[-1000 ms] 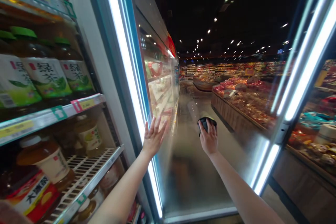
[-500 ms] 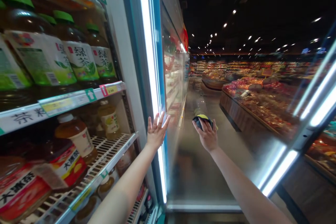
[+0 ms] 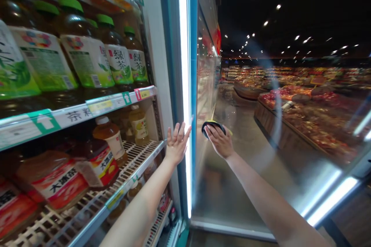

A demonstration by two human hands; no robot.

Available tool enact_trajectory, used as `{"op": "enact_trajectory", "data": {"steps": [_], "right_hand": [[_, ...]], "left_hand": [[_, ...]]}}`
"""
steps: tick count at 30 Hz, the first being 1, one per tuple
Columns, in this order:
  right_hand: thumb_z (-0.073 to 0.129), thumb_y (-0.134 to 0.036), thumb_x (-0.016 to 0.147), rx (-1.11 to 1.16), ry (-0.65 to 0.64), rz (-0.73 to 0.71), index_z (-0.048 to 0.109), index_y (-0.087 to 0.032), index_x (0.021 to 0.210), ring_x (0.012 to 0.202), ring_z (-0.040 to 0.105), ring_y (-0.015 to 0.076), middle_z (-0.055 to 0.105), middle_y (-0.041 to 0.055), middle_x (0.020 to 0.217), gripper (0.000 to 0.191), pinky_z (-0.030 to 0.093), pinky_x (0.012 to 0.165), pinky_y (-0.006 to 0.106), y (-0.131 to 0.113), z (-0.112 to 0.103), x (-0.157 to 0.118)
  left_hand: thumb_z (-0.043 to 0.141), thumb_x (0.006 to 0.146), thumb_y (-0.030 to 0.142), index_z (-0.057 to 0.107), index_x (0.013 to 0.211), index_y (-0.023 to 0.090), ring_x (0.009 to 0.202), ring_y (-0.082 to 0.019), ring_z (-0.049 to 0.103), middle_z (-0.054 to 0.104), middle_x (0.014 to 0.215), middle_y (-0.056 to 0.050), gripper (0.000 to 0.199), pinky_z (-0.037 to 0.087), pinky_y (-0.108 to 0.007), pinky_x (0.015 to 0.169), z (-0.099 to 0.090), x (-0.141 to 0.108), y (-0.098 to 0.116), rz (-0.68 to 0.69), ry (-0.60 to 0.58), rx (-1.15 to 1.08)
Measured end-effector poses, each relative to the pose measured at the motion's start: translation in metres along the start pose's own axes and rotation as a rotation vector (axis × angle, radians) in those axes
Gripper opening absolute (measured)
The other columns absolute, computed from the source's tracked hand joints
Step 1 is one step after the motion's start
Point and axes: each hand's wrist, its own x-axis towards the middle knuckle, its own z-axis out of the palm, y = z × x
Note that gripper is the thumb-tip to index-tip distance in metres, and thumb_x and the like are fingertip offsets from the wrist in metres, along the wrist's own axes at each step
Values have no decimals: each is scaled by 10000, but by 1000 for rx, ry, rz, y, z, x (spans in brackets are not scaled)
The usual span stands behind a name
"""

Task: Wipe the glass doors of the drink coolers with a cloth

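My right hand (image 3: 219,140) presses a dark round pad with a yellow edge (image 3: 206,126) against the glass door (image 3: 243,185), near its hinge side. The fingers lie over the pad. My left hand (image 3: 176,144) has its fingers spread and holds nothing. It is beside the bright light strip (image 3: 185,65) at the fridge frame; whether it touches the frame I cannot tell. A curved hazy streak shows on the glass to the right of my right hand.
At left, fridge shelves (image 3: 127,99) hold green-capped tea bottles (image 3: 87,60) and red-labelled bottles (image 3: 62,181). Beyond the glass are produce stands (image 3: 292,131) and a store aisle. Another light strip (image 3: 333,200) runs along the door's lower right.
The view has turned left, showing more of the shelves. My right hand and the pad have moved left on the glass, closer to my left hand. A curved streak now shows on the glass.
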Motion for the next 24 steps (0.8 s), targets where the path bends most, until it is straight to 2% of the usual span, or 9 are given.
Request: {"op": "enact_trajectory", "data": {"steps": [3, 6, 9, 11, 13, 15, 17, 21, 24], "right_hand": [[473, -202, 1029, 32, 15, 14, 380, -261, 1568, 1400, 465, 225, 544, 68, 1518, 550, 153, 1264, 512, -20, 12, 9], [453, -192, 1040, 61, 6, -192, 457, -275, 1516, 1347, 514, 179, 593, 22, 1470, 483, 75, 1292, 510, -32, 20, -11], [440, -173, 1040, 73, -9, -331, 514, -279, 1468, 1321, 536, 166, 628, 0, 1428, 447, 23, 1299, 520, -28, 18, -19], [459, -178, 1035, 66, 2, -283, 513, -276, 1471, 1325, 536, 178, 623, 12, 1435, 450, 25, 1298, 528, -21, 13, -1], [489, -187, 1027, 58, 37, -161, 494, -271, 1489, 1344, 523, 199, 593, 34, 1470, 470, 51, 1294, 531, -18, 9, 29], [515, -193, 1017, 61, 81, -51, 494, -263, 1491, 1374, 498, 219, 563, 47, 1501, 479, 89, 1289, 521, -20, 10, 56], [540, -204, 1008, 73, 128, -23, 543, -256, 1446, 1399, 474, 228, 554, 54, 1509, 441, 116, 1283, 504, -29, 17, 67], [554, -209, 1006, 110, 177, -136, 680, -231, 1239, 1357, 515, 202, 632, 58, 1423, 265, 117, 1282, 469, -51, 33, 33], [511, -207, 1027, 161, 158, -266, 715, -271, 1131, 1263, 580, 130, 700, -20, 1323, 238, 180, 1272, 374, -55, 34, -1]], "left_hand": [[697, 855, 255, 98, 1629, 275, 1568, -325, 96, 193, 1689, -107, 979, -2, -612, 1274, -2, -2, 0, -6, -9, 5], [736, 829, 304, 115, 1629, 238, 1571, -338, 86, 176, 1692, -126, 1015, 9, -618, 1272, -5, -3, 0, -51, -31, -2], [762, 813, 362, 138, 1628, 239, 1571, -348, 90, 161, 1695, -132, 1034, 12, -619, 1270, -7, -5, -2, -81, -36, -9], [770, 810, 391, 136, 1629, 236, 1570, -349, 97, 164, 1694, -139, 1047, 11, -618, 1269, -8, -6, -3, -94, -33, -9], [776, 805, 409, 133, 1629, 227, 1571, -347, 99, 168, 1692, -148, 1061, 6, -616, 1268, -8, -7, -4, -107, -29, -5], [777, 805, 420, 136, 1629, 230, 1572, -343, 93, 166, 1693, -146, 1062, -2, -613, 1268, -7, -8, -4, -115, -26, 0], [772, 808, 430, 131, 1630, 228, 1574, -336, 81, 163, 1694, -145, 1061, -11, -607, 1269, -6, -10, -4, -117, -27, 3], [769, 809, 455, 113, 1631, 201, 1576, -333, 67, 169, 1689, -161, 1081, -34, -599, 1267, -4, -15, -5, -124, -35, 11], [785, 796, 442, 100, 1631, 203, 1577, -332, 64, 175, 1688, -159, 1106, -38, -596, 1267, -4, -21, -9, -119, -46, 22]]}}
